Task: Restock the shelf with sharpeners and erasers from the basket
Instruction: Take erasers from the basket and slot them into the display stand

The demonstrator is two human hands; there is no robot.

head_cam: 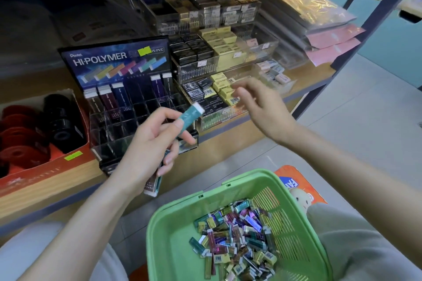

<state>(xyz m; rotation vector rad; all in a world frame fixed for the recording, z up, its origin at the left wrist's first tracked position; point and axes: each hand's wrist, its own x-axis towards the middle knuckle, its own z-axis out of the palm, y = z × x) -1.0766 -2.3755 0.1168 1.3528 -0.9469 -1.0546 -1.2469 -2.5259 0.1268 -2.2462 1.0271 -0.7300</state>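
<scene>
The green basket point(171, 253) sits close below, its loose erasers point(235, 239) within reach. The left hand point(150, 143) pinches a teal eraser point(190, 116), ready for the rack point(127, 107) at the shelf's point(45, 189) front edge, with spares point(154, 186) tucked beneath. The right hand point(262, 107) hovers loosely spread and seemingly empty.

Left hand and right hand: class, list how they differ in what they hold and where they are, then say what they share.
The left hand pinches a teal eraser and holds more erasers under its lower fingers; the right hand holds nothing. The left hand's fingers are curled; the right hand's are loosely spread and blurred. The left hand is before the display rack; the right is by the clear tray. Both reach toward the shelf.
</scene>
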